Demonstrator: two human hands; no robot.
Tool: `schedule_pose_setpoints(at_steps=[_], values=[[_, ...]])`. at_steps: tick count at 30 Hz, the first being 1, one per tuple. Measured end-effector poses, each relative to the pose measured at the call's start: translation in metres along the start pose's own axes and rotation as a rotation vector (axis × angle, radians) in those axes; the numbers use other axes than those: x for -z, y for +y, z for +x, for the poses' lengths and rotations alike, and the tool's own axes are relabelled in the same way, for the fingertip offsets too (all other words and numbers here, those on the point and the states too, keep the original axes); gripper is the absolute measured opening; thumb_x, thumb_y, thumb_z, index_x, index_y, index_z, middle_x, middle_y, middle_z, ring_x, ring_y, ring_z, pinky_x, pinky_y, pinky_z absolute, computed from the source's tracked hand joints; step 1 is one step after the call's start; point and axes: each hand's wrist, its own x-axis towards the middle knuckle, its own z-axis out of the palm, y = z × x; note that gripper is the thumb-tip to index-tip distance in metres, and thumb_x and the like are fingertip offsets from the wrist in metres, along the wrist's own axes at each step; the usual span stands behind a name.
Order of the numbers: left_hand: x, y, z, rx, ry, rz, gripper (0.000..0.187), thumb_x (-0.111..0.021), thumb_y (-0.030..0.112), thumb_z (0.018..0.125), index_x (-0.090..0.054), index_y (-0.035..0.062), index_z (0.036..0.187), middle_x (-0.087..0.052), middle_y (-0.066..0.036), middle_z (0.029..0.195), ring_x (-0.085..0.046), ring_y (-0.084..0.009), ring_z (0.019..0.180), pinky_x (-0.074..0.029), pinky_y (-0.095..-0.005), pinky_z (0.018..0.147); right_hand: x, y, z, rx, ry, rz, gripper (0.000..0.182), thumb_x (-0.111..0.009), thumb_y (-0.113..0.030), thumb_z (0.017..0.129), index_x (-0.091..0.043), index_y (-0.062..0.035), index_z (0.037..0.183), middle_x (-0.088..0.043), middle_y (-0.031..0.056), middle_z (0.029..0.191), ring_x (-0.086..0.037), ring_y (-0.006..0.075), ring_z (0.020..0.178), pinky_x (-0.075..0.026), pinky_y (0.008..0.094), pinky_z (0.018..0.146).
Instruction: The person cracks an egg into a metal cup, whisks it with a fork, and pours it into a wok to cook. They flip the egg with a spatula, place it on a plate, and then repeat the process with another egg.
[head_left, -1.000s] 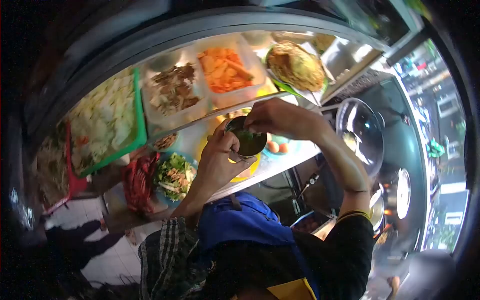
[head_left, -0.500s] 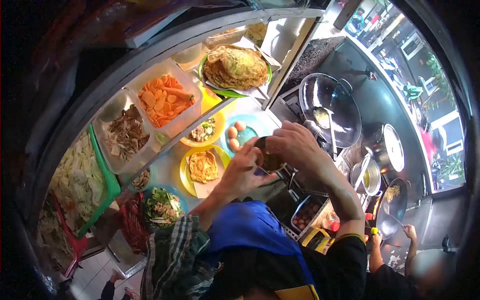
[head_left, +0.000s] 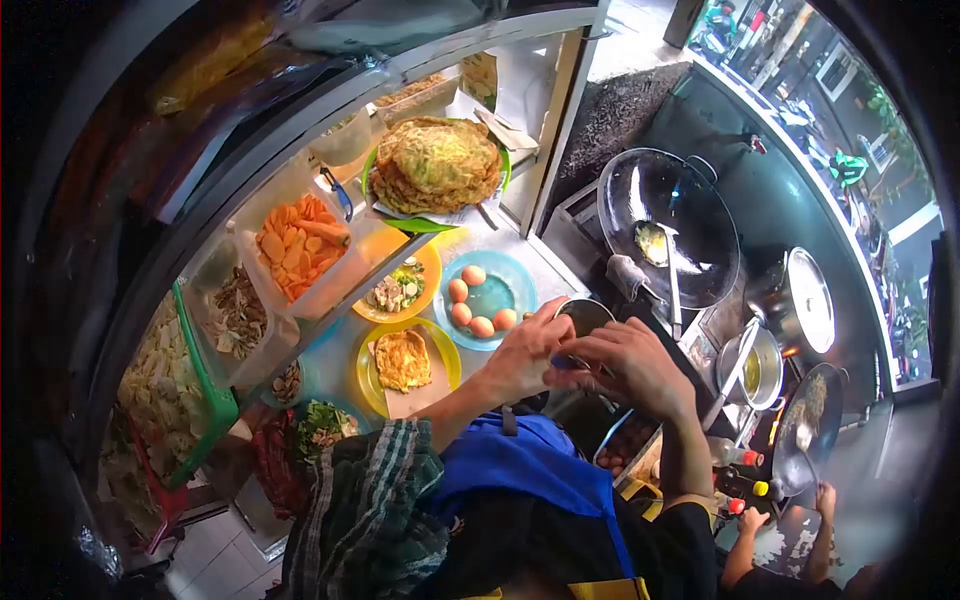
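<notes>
Gripping a cup (head_left: 584, 316) (round-mouthed, thin-rimmed, greyish inside), the left hand (head_left: 525, 355) has it beside the right hand (head_left: 642, 372), whose bent fingers overlap it; whether they pinch anything, I cannot tell. Eggs (head_left: 461, 315) lie beyond the left hand.

Your left hand (head_left: 522, 355) and right hand (head_left: 640, 368) are both at the cup (head_left: 587, 314), in front of your torso. Egg plate (head_left: 490, 293) sits just beyond your left hand, eggs (head_left: 481, 327) on it. Omelette plate (head_left: 451, 362) is left of that, nearer you, omelette (head_left: 403, 359) on it. Carrot tub (head_left: 335, 275) further left, carrots (head_left: 297, 247) inside. Fried stack (head_left: 435, 167) beyond the egg plate. On your right: wok (head_left: 690, 205) with ladle (head_left: 674, 285) in it, then tall pot (head_left: 790, 300), second wok (head_left: 820, 425) nearer.
</notes>
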Motion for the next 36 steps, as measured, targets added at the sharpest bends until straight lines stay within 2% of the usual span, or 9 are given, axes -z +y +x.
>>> schedule_pose_setpoints(at_steps=[6, 9, 13, 15, 19, 21, 23, 33, 36], values=[[-0.026, 0.002, 0.03, -0.017, 0.119, -0.012, 0.089, -0.09, 0.028, 0.065, -0.041, 0.0074, 0.137, -0.047, -0.022, 0.139, -0.047, -0.0365, 0.132, -0.042, -0.0431, 0.106, -0.011, 0.043, -0.017, -0.425, 0.339, 0.616, 0.02, -0.059, -0.019, 0.098, -0.064, -0.0006, 0.099, -0.065, 0.0122, 0.077, -0.064, 0.0206, 0.069, -0.05, 0.0339, 0.067], [-0.037, -0.002, 0.041, -0.08, 0.191, 0.021, 0.097, -0.091, 0.023, 0.061, -0.037, 0.0064, 0.14, -0.052, -0.019, 0.134, -0.057, -0.0369, 0.119, -0.049, -0.0425, 0.097, -0.03, 0.068, -0.018, -0.364, 0.586, 0.387, 0.018, -0.053, -0.016, 0.1, -0.06, 0.0, 0.104, -0.064, 0.0152, 0.085, -0.063, 0.0277, 0.077, -0.05, 0.0356, 0.073], [-0.045, -0.006, 0.044, 0.026, 0.154, 0.047, 0.102, -0.09, 0.021, 0.064, -0.03, 0.0048, 0.144, -0.05, -0.02, 0.136, -0.054, -0.0375, 0.122, -0.045, -0.0434, 0.102, -0.015, 0.071, -0.029, -0.401, 0.294, 0.532, 0.016, -0.055, -0.014, 0.098, -0.062, -0.0017, 0.106, -0.066, 0.0179, 0.092, -0.066, 0.0329, 0.088, -0.051, 0.0379, 0.076], [-0.05, -0.012, 0.046, -0.016, 0.165, 0.05, 0.103, -0.09, 0.021, 0.063, -0.03, 0.005, 0.145, -0.05, -0.02, 0.137, -0.054, -0.0377, 0.123, -0.045, -0.0436, 0.102, -0.03, 0.08, -0.025, -0.344, 0.6, 0.426, 0.019, -0.053, -0.014, 0.1, -0.063, 0.0011, 0.105, -0.066, 0.0137, 0.086, -0.064, 0.0214, 0.08, -0.051, 0.032, 0.074], [-0.056, -0.017, 0.048, -0.065, 0.215, 0.129, 0.109, -0.094, 0.021, 0.055, -0.031, 0.0052, 0.143, -0.054, -0.017, 0.132, -0.057, -0.0365, 0.115, -0.05, -0.0442, 0.094, -0.024, 0.078, -0.03, -0.333, 0.398, 0.542, 0.012, -0.057, -0.008, 0.097, -0.064, -0.0005, 0.104, -0.066, 0.0144, 0.09, -0.066, 0.0251, 0.081, -0.051, 0.0334, 0.073], [-0.059, -0.02, 0.049, -0.084, 0.215, 0.148, 0.108, -0.094, 0.021, 0.056, -0.032, 0.0054, 0.143, -0.054, -0.016, 0.133, -0.057, -0.0359, 0.115, -0.051, -0.0441, 0.093, -0.037, 0.094, -0.023, -0.223, 0.685, 0.243, 0.01, -0.059, -0.006, 0.094, -0.065, -0.0026, 0.102, -0.065, 0.0138, 0.087, -0.065, 0.0267, 0.078, -0.051, 0.035, 0.071], [-0.063, -0.022, 0.048, -0.062, 0.203, 0.173, 0.108, -0.093, 0.021, 0.056, -0.032, 0.0053, 0.143, -0.052, -0.017, 0.135, -0.056, -0.0359, 0.119, -0.049, -0.0435, 0.096, -0.033, 0.088, -0.027, -0.462, 0.5, 0.297, 0.01, -0.06, -0.006, 0.093, -0.065, -0.0042, 0.102, -0.065, 0.0128, 0.089, -0.064, 0.0294, 0.079, -0.051, 0.0367, 0.073], [-0.075, -0.023, 0.046, -0.048, 0.217, 0.141, 0.097, -0.087, 0.016, 0.064, -0.032, 0.0037, 0.143, -0.047, -0.02, 0.138, -0.048, -0.0395, 0.128, -0.041, -0.0468, 0.106, -0.045, 0.074, -0.033, -0.275, 0.417, 0.285, 0.009, -0.063, -0.007, 0.09, -0.063, -0.0035, 0.099, -0.066, 0.015, 0.09, -0.065, 0.0339, 0.085, -0.053, 0.0404, 0.075], [-0.08, -0.025, 0.046, -0.057, 0.232, 0.125, 0.099, -0.087, 0.02, 0.066, -0.029, 0.0035, 0.145, -0.046, -0.02, 0.139, -0.047, -0.0397, 0.129, -0.04, -0.0477, 0.106, -0.051, 0.087, -0.029, -0.335, 0.707, 0.163, 0.014, -0.063, -0.007, 0.091, -0.065, -0.0037, 0.105, -0.067, 0.0152, 0.09, -0.066, 0.0324, 0.083, -0.053, 0.0388, 0.074]])
